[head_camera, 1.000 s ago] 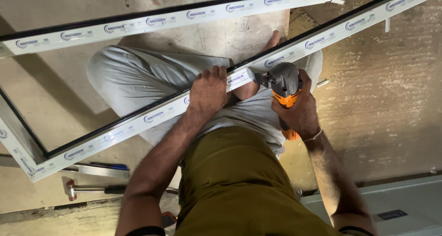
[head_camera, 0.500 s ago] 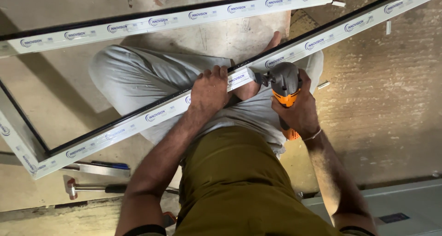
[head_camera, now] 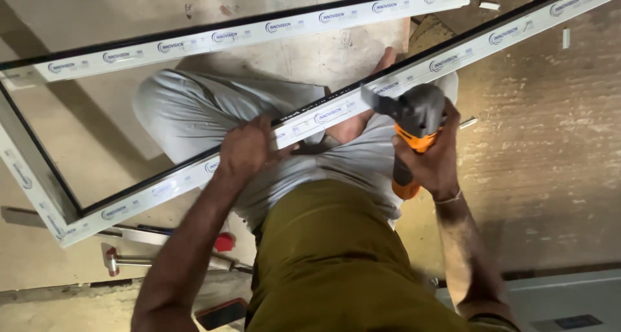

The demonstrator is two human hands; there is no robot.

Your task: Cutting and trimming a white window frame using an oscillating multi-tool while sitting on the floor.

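- Across the person's lap, a white window frame (head_camera: 162, 189) with a black inner seal runs from 8 o'clock up to 2 o'clock.
- Left hand (head_camera: 249, 149) rests on the frame's near rail, fingers clamped over its edge.
- Right hand (head_camera: 430, 157) has its fingers wrapped tight around an orange and grey power tool (head_camera: 414, 128), whose head touches the rail at about 1 o'clock.
- At 7 o'clock, on the floor (head_camera: 556, 177), a hammer (head_camera: 129, 261) lies just below the frame.
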